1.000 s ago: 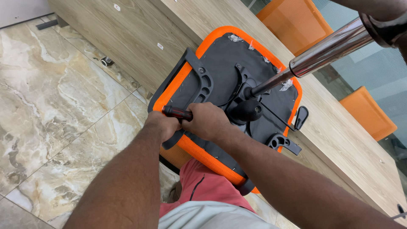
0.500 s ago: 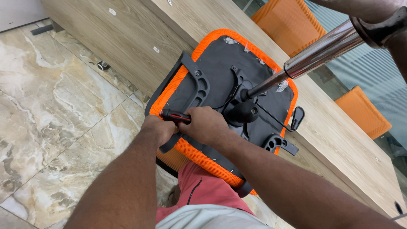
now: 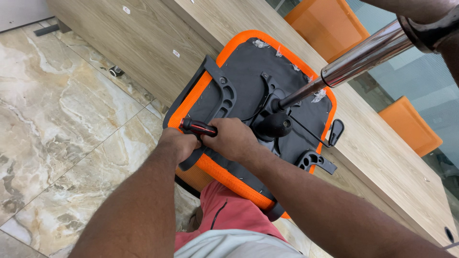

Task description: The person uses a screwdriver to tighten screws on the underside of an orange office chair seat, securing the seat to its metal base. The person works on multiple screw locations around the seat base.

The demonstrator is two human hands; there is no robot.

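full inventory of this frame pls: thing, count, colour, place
chair seat: 1, orange with grey underside, upturned against the desk, centre
gas-lift column: 1, chrome, rising from seat toward upper right
screwdriver: 1, red-and-black handle, at seat's near edge
armrest bracket: 1, grey, left side of seat
desk: 1, light wood, running diagonally
other chairs: 2, orange, beyond desk
floor: marble tiles, beige, left
left hand: 1, gripping the screwdriver
right hand: 1, on the screwdriver's end and seat
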